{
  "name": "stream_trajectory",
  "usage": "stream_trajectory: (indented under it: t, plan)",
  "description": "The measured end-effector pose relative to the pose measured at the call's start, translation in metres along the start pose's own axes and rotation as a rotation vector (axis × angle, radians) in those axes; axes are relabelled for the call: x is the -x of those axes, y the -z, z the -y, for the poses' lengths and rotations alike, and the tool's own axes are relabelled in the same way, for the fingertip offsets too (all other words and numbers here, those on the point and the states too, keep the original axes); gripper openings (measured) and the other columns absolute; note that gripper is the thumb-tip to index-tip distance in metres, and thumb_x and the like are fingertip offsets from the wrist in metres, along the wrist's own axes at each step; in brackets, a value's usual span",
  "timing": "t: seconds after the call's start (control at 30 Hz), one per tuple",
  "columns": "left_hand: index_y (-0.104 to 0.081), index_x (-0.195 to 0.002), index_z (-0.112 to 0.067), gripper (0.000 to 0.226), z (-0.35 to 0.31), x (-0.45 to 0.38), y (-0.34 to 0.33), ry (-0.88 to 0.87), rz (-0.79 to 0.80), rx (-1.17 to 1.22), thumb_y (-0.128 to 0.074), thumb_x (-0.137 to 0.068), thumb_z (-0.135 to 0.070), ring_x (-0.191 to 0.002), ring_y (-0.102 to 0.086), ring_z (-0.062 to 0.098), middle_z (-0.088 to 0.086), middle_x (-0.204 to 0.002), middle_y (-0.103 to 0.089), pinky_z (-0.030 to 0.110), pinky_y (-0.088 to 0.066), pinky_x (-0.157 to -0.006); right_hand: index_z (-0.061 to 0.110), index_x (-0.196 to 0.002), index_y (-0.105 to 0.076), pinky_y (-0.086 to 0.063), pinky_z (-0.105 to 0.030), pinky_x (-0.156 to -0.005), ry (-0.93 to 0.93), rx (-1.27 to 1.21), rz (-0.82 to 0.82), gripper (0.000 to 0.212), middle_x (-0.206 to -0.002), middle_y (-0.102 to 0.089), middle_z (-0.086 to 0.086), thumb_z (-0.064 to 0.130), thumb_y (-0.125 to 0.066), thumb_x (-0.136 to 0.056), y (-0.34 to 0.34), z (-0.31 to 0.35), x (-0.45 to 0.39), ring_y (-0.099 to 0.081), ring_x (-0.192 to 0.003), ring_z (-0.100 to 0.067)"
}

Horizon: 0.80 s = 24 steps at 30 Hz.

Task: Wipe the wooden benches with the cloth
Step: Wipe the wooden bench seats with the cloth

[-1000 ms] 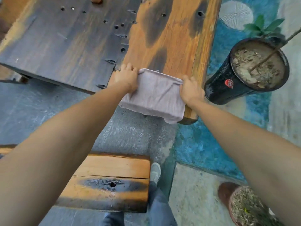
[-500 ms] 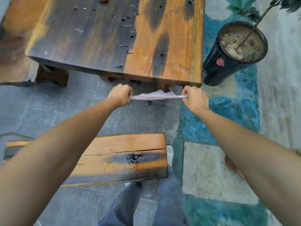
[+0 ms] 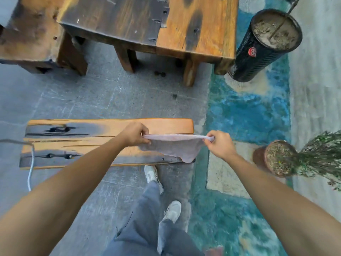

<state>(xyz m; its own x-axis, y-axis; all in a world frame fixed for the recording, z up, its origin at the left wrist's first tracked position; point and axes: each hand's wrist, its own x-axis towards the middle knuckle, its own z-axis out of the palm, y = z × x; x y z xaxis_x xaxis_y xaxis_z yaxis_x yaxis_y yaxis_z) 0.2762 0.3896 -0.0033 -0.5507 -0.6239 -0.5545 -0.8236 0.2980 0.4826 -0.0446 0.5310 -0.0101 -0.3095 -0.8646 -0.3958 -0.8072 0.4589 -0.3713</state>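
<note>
The person stands over a low bench point(image 3: 77, 143), both arms stretched forward. The left hand point(image 3: 134, 134) pinches one top corner of the cloth point(image 3: 173, 147), fingers point(image 3: 144, 130) curled tight around the fabric. The right hand point(image 3: 220, 144) grips the opposite corner the same way, its fingers clamped on a bunched end that pokes out past the thumb. Between the two hands the upper edge of the cloth is pulled taut in a nearly straight line, and the rest hangs down in a loose pale flap over the right end of the bench surface. Whether the hanging edge touches the wood cannot be told.

The bench top is orange-brown with dark charred patches and long cracks. Beyond it, across grey floor point(image 3: 103, 100), stands a larger table point(image 3: 203, 26) of the same scorched wood. A tall black pot point(image 3: 258, 52) stands just beside the table's right corner, on blue-painted ground. A smaller brown pot point(image 3: 276, 157) with a bushy plant sits to the right of the right hand. A white cable point(image 3: 31, 163) trails over the bench's left end. The person's grey trousers and white shoes point(image 3: 153, 176) show below.
</note>
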Motion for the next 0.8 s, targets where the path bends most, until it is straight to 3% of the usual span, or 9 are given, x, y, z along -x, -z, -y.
stream_trajectory:
  t: [0.1, 0.2, 0.3, 0.4, 0.6, 0.67, 0.8]
  plan:
    - [-0.065, -0.065, -0.013, 0.026, 0.006, 0.040, -0.045, 0.012, 0.060, 0.001, -0.086, -0.075, -0.024, -0.070, -0.056, 0.020, 0.001, -0.062, -0.061, 0.032, -0.035, -0.063, 0.019, -0.086, -0.072, -0.052, -0.039, -0.069, 0.011, 0.021, 0.079, 0.008, -0.088, -0.071, -0.012, 0.023, -0.065, -0.085, -0.026, -0.014, 0.053, -0.065, -0.086, -0.033]
    - [-0.077, -0.088, -0.007, 0.014, 0.014, 0.062, -0.081, 0.022, 0.110, 0.016, -0.081, -0.080, -0.018, -0.084, -0.067, 0.024, 0.010, -0.085, -0.075, 0.031, -0.044, -0.071, 0.015, -0.090, -0.073, -0.052, -0.039, -0.072, -0.004, 0.071, 0.146, 0.011, -0.090, -0.070, -0.013, 0.021, -0.065, -0.086, -0.048, -0.025, 0.084, -0.064, -0.088, -0.035]
    - [-0.079, -0.096, -0.012, 0.013, 0.021, 0.067, -0.103, 0.027, 0.108, 0.035, -0.074, -0.085, -0.010, -0.093, -0.068, 0.024, 0.008, -0.095, -0.077, 0.025, -0.046, -0.074, 0.015, -0.091, -0.074, -0.053, -0.041, -0.076, -0.063, 0.061, 0.149, 0.011, -0.093, -0.070, -0.015, 0.018, -0.064, -0.087, -0.063, -0.030, 0.092, -0.065, -0.090, -0.037]
    - [-0.079, -0.100, -0.011, 0.020, 0.032, 0.057, -0.112, 0.035, 0.118, 0.081, -0.065, -0.088, -0.003, -0.095, -0.069, 0.023, 0.007, -0.100, -0.077, 0.028, -0.049, -0.080, 0.016, -0.092, -0.074, -0.053, -0.039, -0.076, -0.131, 0.048, 0.129, 0.011, -0.095, -0.071, -0.015, 0.018, -0.064, -0.087, -0.076, -0.029, 0.089, -0.065, -0.091, -0.037]
    - [-0.079, -0.107, -0.012, 0.025, 0.062, 0.015, -0.112, 0.036, 0.085, 0.079, -0.062, -0.091, -0.004, -0.100, -0.067, 0.023, 0.004, -0.108, -0.077, 0.036, -0.052, -0.095, 0.016, -0.093, -0.072, -0.045, -0.032, -0.066, -0.178, 0.068, 0.112, 0.013, -0.094, -0.068, -0.011, 0.017, -0.060, -0.090, -0.102, -0.028, 0.054, -0.063, -0.083, -0.031]
    - [-0.078, -0.108, -0.013, 0.026, 0.074, -0.005, -0.106, 0.024, 0.073, 0.063, -0.061, -0.090, -0.005, -0.096, -0.068, 0.021, 0.005, -0.108, -0.077, 0.032, -0.053, -0.089, 0.017, -0.092, -0.070, -0.043, -0.030, -0.065, -0.173, 0.064, 0.090, 0.012, -0.094, -0.065, -0.011, 0.018, -0.058, -0.091, -0.110, -0.027, 0.033, -0.061, -0.079, -0.030]
    - [-0.079, -0.102, -0.017, 0.029, 0.104, -0.071, -0.093, 0.037, -0.006, -0.004, -0.059, -0.084, -0.007, -0.096, -0.068, 0.027, 0.007, -0.103, -0.077, 0.029, -0.050, -0.082, 0.014, -0.098, -0.070, -0.054, -0.039, -0.075, -0.130, 0.061, 0.048, 0.016, -0.098, -0.066, -0.014, 0.018, -0.056, -0.091, -0.135, -0.030, -0.036, -0.063, -0.088, -0.035]
